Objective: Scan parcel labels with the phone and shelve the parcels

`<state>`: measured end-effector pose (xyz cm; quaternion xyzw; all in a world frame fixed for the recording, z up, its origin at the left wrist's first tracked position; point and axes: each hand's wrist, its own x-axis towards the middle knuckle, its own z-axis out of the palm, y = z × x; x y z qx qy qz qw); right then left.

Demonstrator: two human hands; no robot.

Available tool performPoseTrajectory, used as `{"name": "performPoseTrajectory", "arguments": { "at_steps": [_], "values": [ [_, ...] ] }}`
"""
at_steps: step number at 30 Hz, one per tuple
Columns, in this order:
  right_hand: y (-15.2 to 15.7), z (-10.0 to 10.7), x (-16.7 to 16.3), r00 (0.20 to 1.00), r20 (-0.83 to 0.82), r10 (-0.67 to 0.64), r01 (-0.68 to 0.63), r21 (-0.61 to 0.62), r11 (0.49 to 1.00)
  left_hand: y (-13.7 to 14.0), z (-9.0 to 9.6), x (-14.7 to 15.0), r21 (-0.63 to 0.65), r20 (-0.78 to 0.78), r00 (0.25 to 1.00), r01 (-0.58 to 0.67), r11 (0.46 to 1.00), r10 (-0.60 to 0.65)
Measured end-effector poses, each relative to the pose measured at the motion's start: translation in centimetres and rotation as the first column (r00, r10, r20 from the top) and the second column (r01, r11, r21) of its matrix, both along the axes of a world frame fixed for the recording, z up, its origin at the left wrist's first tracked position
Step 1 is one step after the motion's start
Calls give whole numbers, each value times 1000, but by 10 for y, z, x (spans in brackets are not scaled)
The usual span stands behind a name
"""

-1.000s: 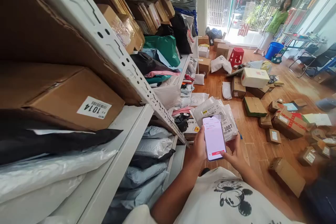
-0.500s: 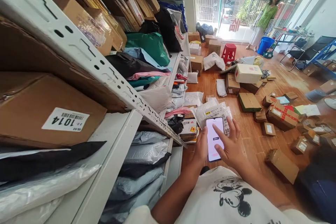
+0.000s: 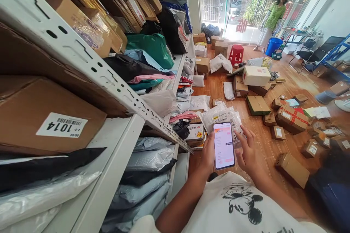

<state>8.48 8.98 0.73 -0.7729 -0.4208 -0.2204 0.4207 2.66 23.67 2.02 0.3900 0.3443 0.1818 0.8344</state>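
My left hand (image 3: 208, 154) is closed on the left edge of a smartphone (image 3: 223, 147), held upright in front of my chest with its lit screen facing me. White and pink blocks fill the screen, too small to read. Just right of the phone hovers my right hand (image 3: 247, 149), fingers apart and holding nothing. Beyond the phone's top edge shows a pale plastic mailer bag (image 3: 218, 114) with a printed label. Whether the mailer is held behind the phone or lies lower down, I cannot tell.
To my left, a white metal shelf rack (image 3: 117, 87) holds stacked mailers and a cardboard box labelled 1014 (image 3: 46, 116). Cardboard boxes (image 3: 292, 120) are scattered over the wooden floor. A red stool (image 3: 236, 54) stands farther off. Near the glass front, a person (image 3: 275, 16) stands by a blue bin (image 3: 274, 46).
My right hand has pulled back from over the phone to its right side. The screen has changed from a mostly blank page to one with pink blocks. The camera view has shifted slightly.
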Motion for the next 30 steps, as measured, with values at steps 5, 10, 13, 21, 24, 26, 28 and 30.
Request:
{"name": "performPoseTrajectory", "arguments": {
  "at_steps": [5,10,13,21,24,26,28,30],
  "values": [
    [-4,-5,0,1000,1,-2,2,-105,994,-2,0,-1,-11,29,999,26,1000,-26],
    [-4,-7,-1,1000,5,-12,13,-128,992,-3,3,-1,5,22,1000,5,1000,-5],
    [-4,-7,-1,1000,23,16,-14,-67,998,-5,5,-1,13,-21,999,-48,999,48],
    [-3,-7,1,990,-44,138,-138,-8,990,-5,2,-2,39,-13,1000,-28,999,28],
    [-3,-8,-1,989,-54,138,-139,-27,990,-3,2,-2,53,-20,999,-33,998,34],
    [-2,-6,-2,991,-50,127,-129,-44,991,-3,2,-3,57,-10,999,-35,998,35],
    [1,0,-2,993,-43,107,-110,-80,991,-3,2,-3,50,6,1000,-14,999,14],
    [7,8,-1,995,-33,93,-97,-137,986,-4,1,-4,49,16,999,31,998,-32]
  ]
}}
